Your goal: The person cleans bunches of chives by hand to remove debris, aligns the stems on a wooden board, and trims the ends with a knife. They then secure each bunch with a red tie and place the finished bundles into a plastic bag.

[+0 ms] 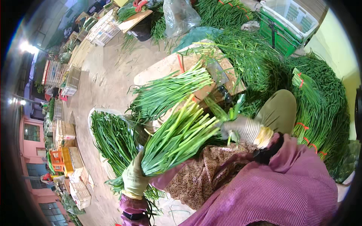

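Note:
My left hand [133, 176], in a pale work glove, grips the leafy end of a thick bunch of garlic chives [178, 138] above my lap. The pale stalk ends fan out toward my right hand [241, 131], whose glove is blurred. A few loose green leaves [232, 113] stick out from its fingers. Beyond the bunch, another pile of chives [172, 90] lies across a wooden board [152, 70], stalk ends to the right. Beside those ends rests a cleaver [217, 73] with a black handle [224, 93]. An orange-red band [180, 63] lies on the board.
Heaped chives [251, 62] lie right of the board, and banded bunches [314, 96] beside my knee. A lined bag of chives [113, 135] stands at left. Green and white crates [278, 34] stand at the back right. Another person's gloved hands [140, 4] work at the top.

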`<state>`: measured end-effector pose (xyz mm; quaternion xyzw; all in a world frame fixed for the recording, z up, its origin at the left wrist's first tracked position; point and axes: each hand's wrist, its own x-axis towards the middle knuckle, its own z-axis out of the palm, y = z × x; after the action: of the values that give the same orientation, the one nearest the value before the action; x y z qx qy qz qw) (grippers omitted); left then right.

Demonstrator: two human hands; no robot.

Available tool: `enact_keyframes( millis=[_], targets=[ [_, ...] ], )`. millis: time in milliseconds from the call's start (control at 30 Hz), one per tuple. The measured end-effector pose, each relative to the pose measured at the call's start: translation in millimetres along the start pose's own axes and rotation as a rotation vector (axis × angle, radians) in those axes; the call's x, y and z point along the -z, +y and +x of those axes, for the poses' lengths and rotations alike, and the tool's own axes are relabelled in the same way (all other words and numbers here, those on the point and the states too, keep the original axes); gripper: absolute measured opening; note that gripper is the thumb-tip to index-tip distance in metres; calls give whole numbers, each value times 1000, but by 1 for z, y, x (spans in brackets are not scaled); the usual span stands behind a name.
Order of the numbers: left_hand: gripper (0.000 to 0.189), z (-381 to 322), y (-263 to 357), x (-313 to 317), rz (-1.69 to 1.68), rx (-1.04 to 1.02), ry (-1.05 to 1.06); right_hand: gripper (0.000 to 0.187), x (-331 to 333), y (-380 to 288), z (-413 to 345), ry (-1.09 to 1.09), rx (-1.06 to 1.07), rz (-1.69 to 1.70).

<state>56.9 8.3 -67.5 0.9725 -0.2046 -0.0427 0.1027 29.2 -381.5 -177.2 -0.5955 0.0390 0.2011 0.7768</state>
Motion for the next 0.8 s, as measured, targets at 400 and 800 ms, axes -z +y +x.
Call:
enact_keyframes(
  millis=[400, 800],
  targets=[
    [65, -4, 10, 0, 19, 55, -127, 19, -29, -14, 17, 111, -310, -126],
    [71, -1, 19, -2, 68, 51, -124, 26, -23, -11, 17, 204, -182, -68]
  ],
)
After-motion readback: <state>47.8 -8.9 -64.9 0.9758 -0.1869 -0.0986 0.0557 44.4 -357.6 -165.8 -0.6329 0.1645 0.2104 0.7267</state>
